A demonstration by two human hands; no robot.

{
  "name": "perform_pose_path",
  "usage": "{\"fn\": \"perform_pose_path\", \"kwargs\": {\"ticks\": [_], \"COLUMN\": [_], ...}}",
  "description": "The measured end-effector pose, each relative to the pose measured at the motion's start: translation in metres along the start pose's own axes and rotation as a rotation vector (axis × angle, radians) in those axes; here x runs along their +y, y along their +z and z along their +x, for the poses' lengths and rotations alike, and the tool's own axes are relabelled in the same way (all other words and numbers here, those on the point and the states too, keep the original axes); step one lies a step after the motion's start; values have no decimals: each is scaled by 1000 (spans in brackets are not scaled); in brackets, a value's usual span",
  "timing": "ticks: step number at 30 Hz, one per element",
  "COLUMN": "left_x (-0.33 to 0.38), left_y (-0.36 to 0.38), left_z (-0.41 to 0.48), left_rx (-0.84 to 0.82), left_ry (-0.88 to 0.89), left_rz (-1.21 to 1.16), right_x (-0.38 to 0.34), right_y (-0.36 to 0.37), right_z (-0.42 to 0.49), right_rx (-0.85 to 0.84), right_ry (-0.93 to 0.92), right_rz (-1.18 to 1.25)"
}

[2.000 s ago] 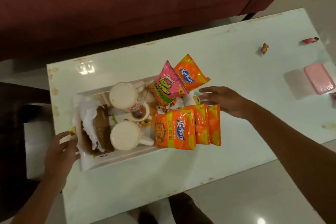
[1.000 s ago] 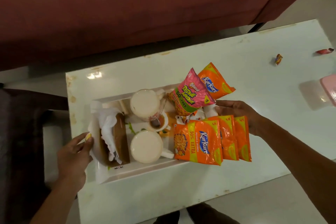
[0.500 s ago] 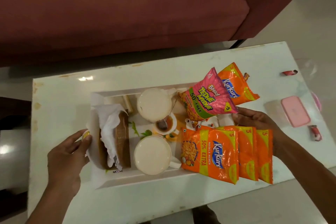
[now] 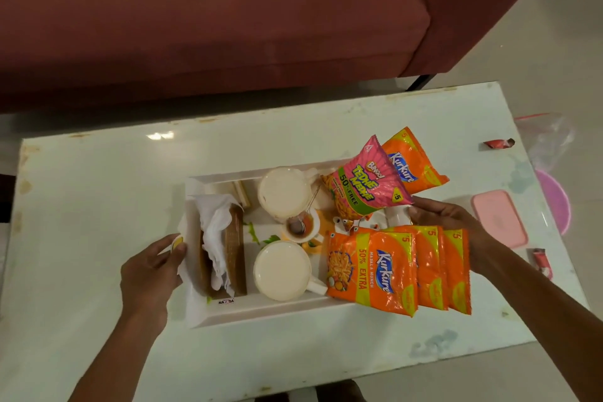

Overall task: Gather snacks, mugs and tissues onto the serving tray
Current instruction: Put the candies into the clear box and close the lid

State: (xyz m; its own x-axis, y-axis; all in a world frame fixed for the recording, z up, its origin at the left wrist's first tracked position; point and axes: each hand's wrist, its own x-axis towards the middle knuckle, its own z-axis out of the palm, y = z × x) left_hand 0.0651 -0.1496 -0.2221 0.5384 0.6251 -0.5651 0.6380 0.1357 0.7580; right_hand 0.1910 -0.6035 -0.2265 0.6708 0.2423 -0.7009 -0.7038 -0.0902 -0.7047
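Head view: fingers of the left hand [image 4: 148, 266] curl round the tray [image 4: 261, 315] at its left rim, thumb on top. The right hand [image 4: 447, 215] reaches the tray's right end, its grip hidden under snack packets [image 4: 375, 268]. The tray sits on the white table [image 4: 98, 189], carrying two mugs [image 4: 282, 271], tissues [image 4: 213, 228] and the packets.

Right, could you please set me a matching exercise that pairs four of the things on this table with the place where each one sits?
Things
1. tissue holder
2. small cup with a spoon
3. Bingo Tedhe Medhe packet
4. pink lidded box

Places
A. on the bare table, right of the tray
B. between the two white mugs
C. left end of the tray
D. far right corner of the tray

Pairs: 1-C, 2-B, 3-D, 4-A
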Motion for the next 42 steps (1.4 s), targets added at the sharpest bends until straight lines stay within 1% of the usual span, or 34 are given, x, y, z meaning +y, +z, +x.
{"fn": "perform_pose_path", "kwargs": {"ticks": [2, 5, 10, 17, 21, 23, 25, 28, 30, 32, 33, 36, 37, 39, 42], "left_x": [-7, -14, -23, -28, -28, -29, -28, -19, -4, 16, 24, 40, 43, 45, 43], "left_y": [5, 10, 13, 11, 6, 1, -6, -16, -18, -12, -5, 25, 38, 64, 109], "left_z": [4, 7, 10, 14, 9, 5, -1, -19, -39, -64, -78, -124, -140, -169, -210], "left_rx": [11, 41, 54, 17, -50, -57, -5, 153, 198, 158, 114, -94, -166, -298, -426], "left_ry": [-23, -50, -74, -51, -36, -33, 2, 180, 310, 426, 458, 507, 512, 502, 445], "left_rz": [2, 30, 70, 91, 70, 63, 80, 248, 281, 241, 201, 55, 22, -9, -48], "right_x": [3, 12, 20, 23, 27, 31, 35, 37, 37, 34, 31, 19, 13, 1, -11], "right_y": [2, 3, 3, 2, -2, -3, -3, -3, -6, -8, -12, -25, -30, -44, -66], "right_z": [4, 11, 17, 17, 8, -4, -22, -58, -85, -108, -117, -132, -132, -124, -101], "right_rx": [15, 93, 118, 93, 90, 171, 304, 472, 555, 631, 678, 804, 809, 751, 537], "right_ry": [-4, 73, 127, 141, 160, 155, 140, 83, 4, -90, -129, -239, -274, -291, -213], "right_rz": [-33, 7, 12, 6, 88, 103, 64, 24, -15, -116, -226, -701, -795, -964, -1248]}}
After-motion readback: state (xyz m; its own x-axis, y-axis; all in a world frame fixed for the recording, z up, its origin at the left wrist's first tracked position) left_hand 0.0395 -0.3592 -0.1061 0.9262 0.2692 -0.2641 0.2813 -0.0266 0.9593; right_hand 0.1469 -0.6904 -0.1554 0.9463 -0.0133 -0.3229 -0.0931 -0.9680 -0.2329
